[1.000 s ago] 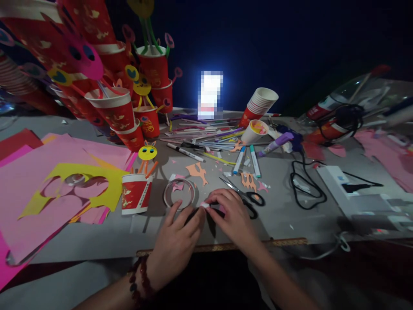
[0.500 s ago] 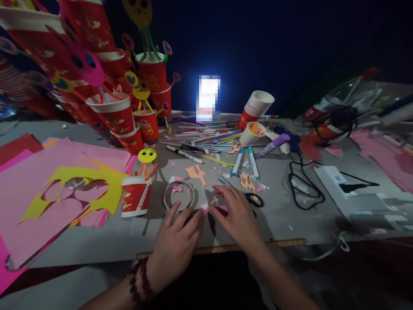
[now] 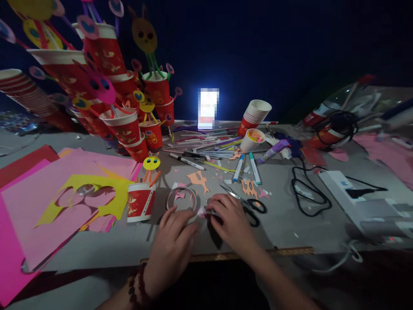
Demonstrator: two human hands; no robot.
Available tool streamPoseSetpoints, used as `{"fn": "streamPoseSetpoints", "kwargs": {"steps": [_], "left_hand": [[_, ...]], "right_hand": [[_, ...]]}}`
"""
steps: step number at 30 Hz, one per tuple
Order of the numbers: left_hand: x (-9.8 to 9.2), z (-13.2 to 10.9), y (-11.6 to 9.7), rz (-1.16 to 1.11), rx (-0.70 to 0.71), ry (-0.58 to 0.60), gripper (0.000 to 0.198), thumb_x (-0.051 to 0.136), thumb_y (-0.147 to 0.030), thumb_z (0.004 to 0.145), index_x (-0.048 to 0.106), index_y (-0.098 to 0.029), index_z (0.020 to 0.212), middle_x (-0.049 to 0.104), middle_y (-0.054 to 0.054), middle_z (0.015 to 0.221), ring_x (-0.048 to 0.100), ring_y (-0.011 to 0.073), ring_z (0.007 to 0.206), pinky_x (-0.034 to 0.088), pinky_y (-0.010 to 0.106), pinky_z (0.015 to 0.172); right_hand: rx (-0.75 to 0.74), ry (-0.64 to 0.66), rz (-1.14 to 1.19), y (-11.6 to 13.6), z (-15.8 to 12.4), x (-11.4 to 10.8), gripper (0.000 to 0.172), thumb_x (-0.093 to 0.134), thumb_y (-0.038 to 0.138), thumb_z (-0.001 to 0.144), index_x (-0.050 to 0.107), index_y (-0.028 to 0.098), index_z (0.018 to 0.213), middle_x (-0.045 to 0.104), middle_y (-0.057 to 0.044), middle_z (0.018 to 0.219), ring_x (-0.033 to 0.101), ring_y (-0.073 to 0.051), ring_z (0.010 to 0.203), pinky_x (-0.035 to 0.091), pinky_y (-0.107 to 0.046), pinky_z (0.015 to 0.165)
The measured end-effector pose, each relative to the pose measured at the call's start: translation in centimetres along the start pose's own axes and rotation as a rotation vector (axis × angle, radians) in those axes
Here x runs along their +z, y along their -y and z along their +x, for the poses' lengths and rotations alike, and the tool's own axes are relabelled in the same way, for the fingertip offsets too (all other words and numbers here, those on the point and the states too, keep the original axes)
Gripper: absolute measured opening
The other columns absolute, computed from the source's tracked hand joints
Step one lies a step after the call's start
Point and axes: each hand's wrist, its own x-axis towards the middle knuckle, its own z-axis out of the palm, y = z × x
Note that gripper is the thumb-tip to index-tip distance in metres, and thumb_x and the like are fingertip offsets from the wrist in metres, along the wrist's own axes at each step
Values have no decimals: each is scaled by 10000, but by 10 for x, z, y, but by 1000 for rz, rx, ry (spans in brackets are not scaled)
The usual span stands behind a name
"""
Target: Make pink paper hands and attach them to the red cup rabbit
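Observation:
My left hand (image 3: 176,239) is low over the table beside a roll of clear tape (image 3: 194,193), its fingers loosely bent and apart, with some blur at the tips. My right hand (image 3: 229,221) has its fingers curled together, and what they may hold is hidden. Between the two hands lies a small pale pink paper scrap (image 3: 201,212). Black-handled scissors (image 3: 254,205) rest just right of my right hand, blades pointing up and left. Left of the tape stands a red paper cup (image 3: 141,203) holding a yellow bunny-face figure (image 3: 151,162).
Stacked red cups with paper animal figures (image 3: 124,125) rise at the left, behind pink paper sheets (image 3: 32,211) and a cut yellow sheet (image 3: 112,185). Markers (image 3: 238,168), orange paper offcuts (image 3: 198,180) and a cup of scraps (image 3: 253,141) sit ahead. A power strip (image 3: 338,189) lies right.
My right hand's fingers have drawn closer together, uncovering more of the scissors. My left hand has shifted slightly away from the right one. The whole view has tilted a little upward.

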Motion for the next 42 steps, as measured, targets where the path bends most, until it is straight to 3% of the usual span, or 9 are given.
{"fn": "streamPoseSetpoints", "kwargs": {"steps": [4,7,10,14,17,26,29,35,42], "left_hand": [[-2,4,11,199,-119,1,220,541,-161,931,589,-154,1146,645,138,1159,582,287,1052,464,457,909],[3,6,13,285,-106,36,187,536,-133,925,617,-190,1084,681,96,1091,599,282,1013,448,444,887],[6,11,9,237,-96,-51,207,460,-90,951,604,-199,1053,702,67,1006,625,247,982,414,456,947],[7,22,1,154,-16,-220,184,384,-109,1001,551,-186,1001,704,25,866,672,177,848,326,464,1095],[8,31,-7,164,61,-293,170,374,-147,1024,541,-167,1044,720,33,865,693,165,838,375,403,1069],[13,38,-17,227,127,-372,234,319,-183,1050,543,-128,1091,754,67,887,719,182,869,508,361,900],[13,40,-18,193,124,-361,226,333,-187,1050,548,-134,1094,761,63,894,724,173,857,536,334,858],[12,40,-21,128,142,-331,208,363,-159,1036,563,-146,1090,754,45,830,722,155,753,558,317,839],[9,37,-23,73,145,-311,219,418,-93,979,560,-138,1139,742,74,898,708,174,837,547,330,901]], "right_hand": [[-30,24,-24,1,1,3,123,647,123,867,675,227,926,659,-68,1014,578,-269,970,445,-432,864],[-58,-1,-38,4,1,3,114,630,137,884,691,227,918,662,-67,979,581,-263,936,453,-425,833],[-66,-82,31,10,0,-1,126,601,159,904,690,219,970,674,-78,982,603,-265,938,492,-428,843],[-104,-170,160,21,-6,-1,395,554,180,941,560,194,1335,656,-123,1233,613,-264,1138,538,-402,965],[-138,-264,162,25,-10,5,494,497,124,944,487,198,1433,651,-126,1293,626,-247,1176,558,-379,977],[-151,-518,236,29,-13,3,289,554,54,876,650,222,1090,729,-77,1034,697,-212,950,587,-321,843],[-98,-494,326,27,-13,0,283,543,55,868,640,234,1063,713,-62,1020,686,-205,948,570,-310,843],[123,-215,638,14,-12,-11,96,616,149,886,621,242,907,663,-12,961,657,-165,880,528,-216,713],[-8,-281,625,10,-16,-15,95,574,157,922,592,243,885,647,-15,939,633,-171,920,497,-250,811]]}}
